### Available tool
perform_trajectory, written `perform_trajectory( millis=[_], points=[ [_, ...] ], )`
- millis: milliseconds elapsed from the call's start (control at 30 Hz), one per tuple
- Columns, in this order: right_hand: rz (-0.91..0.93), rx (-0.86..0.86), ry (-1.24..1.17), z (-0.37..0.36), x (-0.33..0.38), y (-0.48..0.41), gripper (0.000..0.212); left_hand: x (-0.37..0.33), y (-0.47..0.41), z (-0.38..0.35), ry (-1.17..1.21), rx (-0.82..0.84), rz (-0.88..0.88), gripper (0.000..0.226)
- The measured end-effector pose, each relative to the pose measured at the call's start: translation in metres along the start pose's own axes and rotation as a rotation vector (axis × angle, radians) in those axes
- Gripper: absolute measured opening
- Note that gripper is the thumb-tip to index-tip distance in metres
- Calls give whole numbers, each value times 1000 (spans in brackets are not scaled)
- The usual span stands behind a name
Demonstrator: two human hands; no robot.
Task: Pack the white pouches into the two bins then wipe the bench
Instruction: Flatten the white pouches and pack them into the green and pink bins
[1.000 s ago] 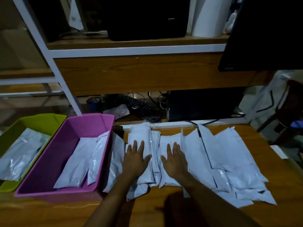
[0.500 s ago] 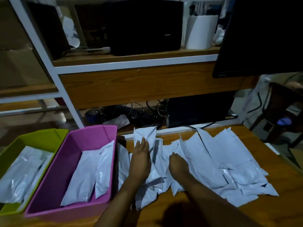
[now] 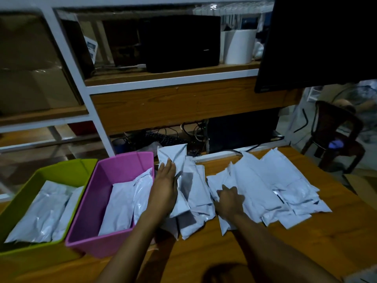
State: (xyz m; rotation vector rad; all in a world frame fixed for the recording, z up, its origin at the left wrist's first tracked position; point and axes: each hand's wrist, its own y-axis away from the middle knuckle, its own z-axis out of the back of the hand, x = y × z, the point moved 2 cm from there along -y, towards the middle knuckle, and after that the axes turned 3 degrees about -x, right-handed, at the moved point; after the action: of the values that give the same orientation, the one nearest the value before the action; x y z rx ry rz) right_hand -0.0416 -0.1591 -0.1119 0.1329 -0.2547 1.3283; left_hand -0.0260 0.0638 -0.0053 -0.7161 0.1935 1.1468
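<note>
We see the wooden tabletop (image 3: 204,252) under our fingers, with the spread white pouches (image 3: 275,186) beneath and right of them. Left of our left fingers stand the pink bin (image 3: 122,166) and, beyond it, the green bin (image 3: 61,170), both holding pouches. Our left hand (image 3: 165,190), fingers together, grips a tilted pouch (image 3: 173,154); our right hand (image 3: 229,203), fingers slightly apart, presses the pile.

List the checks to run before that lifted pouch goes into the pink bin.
1. Left hand holds the lifted pouch: ok.
2. Only one pouch taken: cannot tell.
3. Pink bin has room: ok, its left side is bare.
4. Right hand has let go of the pile: cannot tell, it rests on it.
5. Bench ready for wiping: not ok, pouches cover much of it.
</note>
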Motion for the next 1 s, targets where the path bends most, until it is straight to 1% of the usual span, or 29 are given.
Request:
perform_trajectory(
  millis=[133, 267, 400, 500, 600, 667, 733, 800, 900, 1000],
  points=[
    [0, -188, -13, 28, 2, 7, 38, -6, 13, 21, -17, -34, 1, 47],
    [75, -383, -146, 71, 25, 17, 49, -11, 21, 42, -46, -69, -13, 48],
    [140, -442, -297, 108, 76, 37, 54, 0, 29, 73, -76, -121, 28, 47],
    [207, -473, -414, 124, 117, 50, 53, 24, 36, 100, -111, -159, 68, 47],
    [272, -448, -536, 129, 159, 57, 53, 55, 38, 123, -162, -164, 103, 49],
    [315, -378, -637, 127, 189, 60, 54, 77, 36, 134, -187, -150, 105, 57],
    [345, -308, -687, 122, 219, 58, 55, 97, 33, 142, -211, -133, 134, 61],
    [338, -253, -675, 113, 247, 52, 56, 118, 27, 145, -217, -96, 181, 58],
    [321, -186, -600, 84, 278, 34, 54, 149, 19, 134, -252, -15, 152, 53],
    [304, -122, -450, 49, 295, 16, 46, 179, 14, 111, -236, 159, 181, 51]
  ],
)
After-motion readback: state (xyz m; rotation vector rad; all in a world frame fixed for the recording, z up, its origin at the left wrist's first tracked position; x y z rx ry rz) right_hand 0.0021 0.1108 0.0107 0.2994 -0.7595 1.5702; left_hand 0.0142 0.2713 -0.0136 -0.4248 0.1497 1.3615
